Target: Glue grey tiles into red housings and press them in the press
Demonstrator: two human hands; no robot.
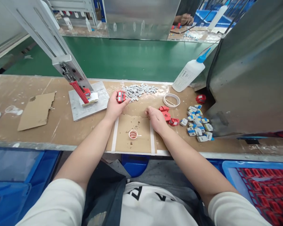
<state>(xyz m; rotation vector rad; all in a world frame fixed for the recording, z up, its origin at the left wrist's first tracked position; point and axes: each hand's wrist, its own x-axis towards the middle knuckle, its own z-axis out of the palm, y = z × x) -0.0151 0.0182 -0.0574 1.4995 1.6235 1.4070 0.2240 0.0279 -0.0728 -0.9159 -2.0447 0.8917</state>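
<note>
My left hand [115,107] grips a small red block-shaped part [121,97] with a dark section and a pale face, beside a heap of small grey flat pieces [138,91]. To the right, my right hand [155,118] has its fingers closed in a pinch; whatever lies between them is too small to make out. Close by its knuckles lie several red parts [166,115]. Between my forearms, a small round cup [133,134] of reddish liquid, with a thin white stick in it, sits on a taped cardboard sheet [122,146].
A press stand with a red handle [79,91] stands at left. At right are a tape roll [171,100], a leaning white bottle [188,75] and a pile of white-blue-yellow blocks [198,124]. A blue crate [231,171] holds red parts. Across the green belt [132,59], a person's hand shows.
</note>
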